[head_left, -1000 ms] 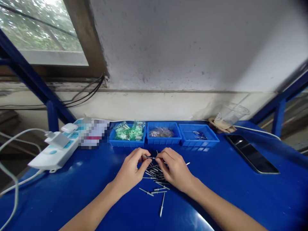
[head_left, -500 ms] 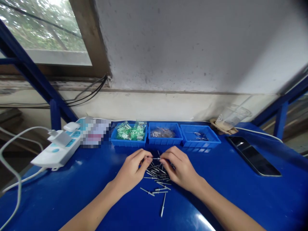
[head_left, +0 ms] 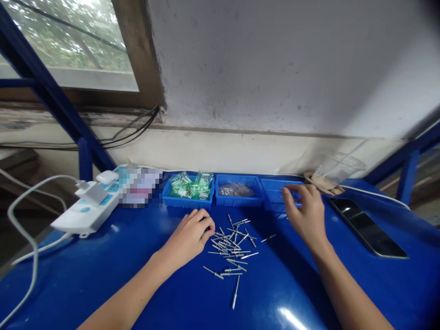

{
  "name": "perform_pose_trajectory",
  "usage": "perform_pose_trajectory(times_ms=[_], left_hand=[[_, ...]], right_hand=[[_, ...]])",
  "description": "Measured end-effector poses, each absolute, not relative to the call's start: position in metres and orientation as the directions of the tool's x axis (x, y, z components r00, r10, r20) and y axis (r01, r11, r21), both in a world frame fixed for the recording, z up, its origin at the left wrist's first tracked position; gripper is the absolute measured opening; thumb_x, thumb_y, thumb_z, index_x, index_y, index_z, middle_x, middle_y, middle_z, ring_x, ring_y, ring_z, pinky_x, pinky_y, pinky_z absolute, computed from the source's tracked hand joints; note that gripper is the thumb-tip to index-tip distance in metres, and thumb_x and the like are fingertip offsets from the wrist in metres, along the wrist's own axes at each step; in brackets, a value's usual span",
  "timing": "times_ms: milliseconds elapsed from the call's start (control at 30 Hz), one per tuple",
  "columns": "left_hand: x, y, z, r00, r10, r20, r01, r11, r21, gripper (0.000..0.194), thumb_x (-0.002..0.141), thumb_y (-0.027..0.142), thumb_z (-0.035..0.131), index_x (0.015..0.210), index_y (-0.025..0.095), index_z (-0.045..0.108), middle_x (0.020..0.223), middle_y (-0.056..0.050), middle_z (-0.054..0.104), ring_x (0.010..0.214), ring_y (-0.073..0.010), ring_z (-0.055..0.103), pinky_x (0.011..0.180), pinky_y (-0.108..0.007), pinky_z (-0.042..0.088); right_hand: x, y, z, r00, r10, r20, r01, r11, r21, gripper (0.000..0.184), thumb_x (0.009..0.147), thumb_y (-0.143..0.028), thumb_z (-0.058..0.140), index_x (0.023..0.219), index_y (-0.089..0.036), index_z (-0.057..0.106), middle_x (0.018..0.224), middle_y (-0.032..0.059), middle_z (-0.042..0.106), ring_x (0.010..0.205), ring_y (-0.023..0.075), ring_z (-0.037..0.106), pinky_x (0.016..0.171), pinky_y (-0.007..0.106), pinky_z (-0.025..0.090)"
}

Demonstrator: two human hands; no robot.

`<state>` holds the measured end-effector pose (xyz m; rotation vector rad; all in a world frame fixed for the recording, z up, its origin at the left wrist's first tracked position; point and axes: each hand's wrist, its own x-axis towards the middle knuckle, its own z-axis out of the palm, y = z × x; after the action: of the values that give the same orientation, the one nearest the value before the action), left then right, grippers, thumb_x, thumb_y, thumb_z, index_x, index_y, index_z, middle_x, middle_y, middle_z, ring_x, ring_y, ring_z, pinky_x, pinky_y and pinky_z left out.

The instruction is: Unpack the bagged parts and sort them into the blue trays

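Pop rivets (head_left: 225, 245), silver with thin stems, lie in a loose pile on the blue tabletop. My left hand (head_left: 192, 233) rests at the pile's left edge, thumb and fingers curled together; what they hold, if anything, is hidden. My right hand (head_left: 305, 213) is over the right-hand blue bin (head_left: 273, 204), with thumb and index tips brought together in a pinch. Nothing can be made out between those tips. The hand covers much of that bin, where several rivets showed earlier.
Beside it stand a blue bin (head_left: 187, 203) of green-and-clear packets and a middle blue bin (head_left: 239, 200) holding a clear bag of small parts. A white power strip (head_left: 84, 215) lies left, a phone (head_left: 369, 227) right, and a plastic cup (head_left: 338, 169) behind.
My hands have come apart from the rivet between them. The right hand moved right to the right-hand bin; the left stayed by the pile. The view shifted slightly.
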<state>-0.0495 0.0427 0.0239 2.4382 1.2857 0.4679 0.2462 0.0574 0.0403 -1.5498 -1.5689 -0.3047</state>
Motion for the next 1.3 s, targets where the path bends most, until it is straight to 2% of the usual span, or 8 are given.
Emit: perform_pose_trajectory(times_ms=[233, 433, 567, 700, 967, 1100, 1200, 1300], left_hand=[[-0.045, 0.043, 0.033, 0.452, 0.854, 0.257, 0.668, -0.515, 0.537, 0.022, 0.094, 0.030, 0.041, 0.077, 0.019, 0.050, 0.077, 0.001, 0.055, 0.079, -0.0169, 0.049, 0.079, -0.036, 0.039], [-0.039, 0.035, 0.031, 0.478, 0.836, 0.270, 0.601, -0.535, 0.594, 0.021, 0.093, 0.027, 0.041, 0.077, 0.019, 0.051, 0.076, 0.001, 0.056, 0.077, -0.0147, 0.052, 0.076, -0.031, 0.040], [-0.040, 0.032, 0.031, 0.421, 0.843, 0.334, 0.537, -0.529, 0.657, 0.011, 0.090, 0.027, 0.049, 0.100, 0.023, 0.053, 0.086, 0.001, 0.058, 0.076, -0.0126, 0.055, 0.069, -0.025, 0.043], [-0.041, 0.033, 0.031, 0.415, 0.830, 0.373, 0.534, -0.554, 0.639, 0.011, 0.092, 0.024, 0.044, 0.088, 0.022, 0.054, 0.081, 0.002, 0.058, 0.075, -0.0121, 0.055, 0.071, -0.024, 0.042], [-0.037, 0.032, 0.024, 0.408, 0.870, 0.277, 0.545, -0.476, 0.690, 0.022, 0.095, 0.029, 0.034, 0.083, 0.020, 0.050, 0.066, 0.003, 0.053, 0.060, -0.0111, 0.053, 0.060, -0.023, 0.039], [-0.037, 0.033, 0.027, 0.440, 0.879, 0.185, 0.591, -0.438, 0.678, 0.021, 0.095, 0.032, 0.035, 0.101, 0.023, 0.053, 0.075, 0.002, 0.060, 0.067, -0.0132, 0.058, 0.062, -0.024, 0.042], [-0.039, 0.036, 0.025, 0.468, 0.870, 0.155, 0.667, -0.462, 0.585, 0.025, 0.094, 0.029, 0.037, 0.114, 0.028, 0.052, 0.096, 0.000, 0.062, 0.079, -0.0153, 0.061, 0.066, -0.026, 0.045], [-0.038, 0.038, 0.021, 0.520, 0.845, 0.125, 0.725, -0.514, 0.458, 0.024, 0.093, 0.027, 0.039, 0.109, 0.030, 0.056, 0.100, 0.000, 0.059, 0.078, -0.0155, 0.061, 0.063, -0.026, 0.043]], right_hand=[[0.159, 0.027, 0.023, -0.372, 0.758, 0.536, 0.631, 0.630, -0.453, 0.018, 0.087, -0.026, 0.053, 0.103, -0.018, 0.056, 0.089, 0.0063, 0.058, 0.084, 0.0182, 0.054, 0.074, 0.032, 0.046], [0.152, 0.025, 0.016, -0.446, 0.697, 0.562, 0.609, 0.696, -0.379, 0.012, 0.091, -0.020, 0.045, 0.091, -0.017, 0.056, 0.082, 0.0066, 0.059, 0.075, 0.0171, 0.052, 0.068, 0.031, 0.044], [0.156, 0.027, 0.020, -0.427, 0.707, 0.564, 0.610, 0.686, -0.397, 0.016, 0.092, -0.021, 0.042, 0.087, -0.017, 0.056, 0.078, 0.0065, 0.057, 0.073, 0.0168, 0.050, 0.066, 0.031, 0.042], [0.158, 0.025, 0.024, -0.422, 0.714, 0.559, 0.600, 0.682, -0.418, 0.017, 0.093, -0.022, 0.041, 0.086, -0.018, 0.055, 0.077, 0.0055, 0.057, 0.072, 0.0165, 0.050, 0.067, 0.031, 0.042], [0.154, 0.022, 0.023, -0.446, 0.688, 0.572, 0.572, 0.711, -0.409, 0.008, 0.090, -0.024, 0.048, 0.090, -0.018, 0.053, 0.082, 0.0055, 0.058, 0.075, 0.0167, 0.052, 0.067, 0.030, 0.043], [0.170, 0.029, 0.035, -0.385, 0.646, 0.659, 0.585, 0.723, -0.367, 0.008, 0.089, -0.021, 0.047, 0.085, -0.018, 0.053, 0.078, 0.0048, 0.057, 0.073, 0.0158, 0.052, 0.065, 0.029, 0.043], [0.205, 0.042, 0.044, -0.150, 0.622, 0.768, 0.748, 0.579, -0.323, 0.017, 0.090, -0.020, 0.045, 0.074, -0.019, 0.053, 0.069, 0.0030, 0.054, 0.067, 0.0154, 0.051, 0.064, 0.029, 0.041], [0.246, 0.060, 0.041, 0.155, 0.588, 0.794, 0.921, 0.204, -0.331, 0.020, 0.088, -0.032, 0.047, 0.077, -0.018, 0.057, 0.074, 0.0056, 0.053, 0.072, 0.0198, 0.051, 0.069, 0.033, 0.041]])
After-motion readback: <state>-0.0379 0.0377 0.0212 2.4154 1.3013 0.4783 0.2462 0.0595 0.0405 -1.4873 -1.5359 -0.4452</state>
